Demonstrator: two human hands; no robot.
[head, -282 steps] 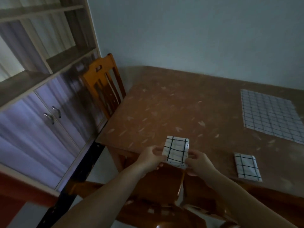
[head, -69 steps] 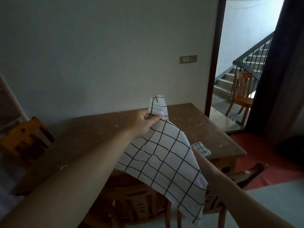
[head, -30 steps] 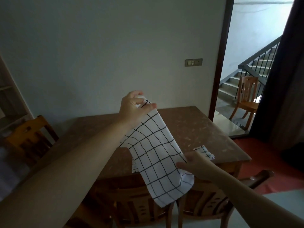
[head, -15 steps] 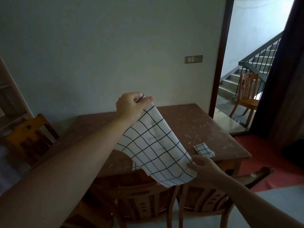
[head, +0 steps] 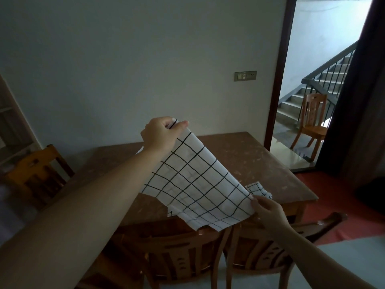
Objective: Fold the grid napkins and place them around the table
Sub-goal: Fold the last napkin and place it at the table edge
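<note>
Grey wall [head: 125,59], wooden chairs [head: 312,117], seemingly dim stairwell [head: 325,86]

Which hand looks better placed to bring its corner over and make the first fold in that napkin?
Probably the left hand. It pinches the grid napkin's raised corner, high above the table, so it could swing down to the right hand, which pinches the low corner.

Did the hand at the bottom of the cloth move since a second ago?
Yes. The right hand pulled the cloth rightward, nearer the folded napkin on the table.
</note>
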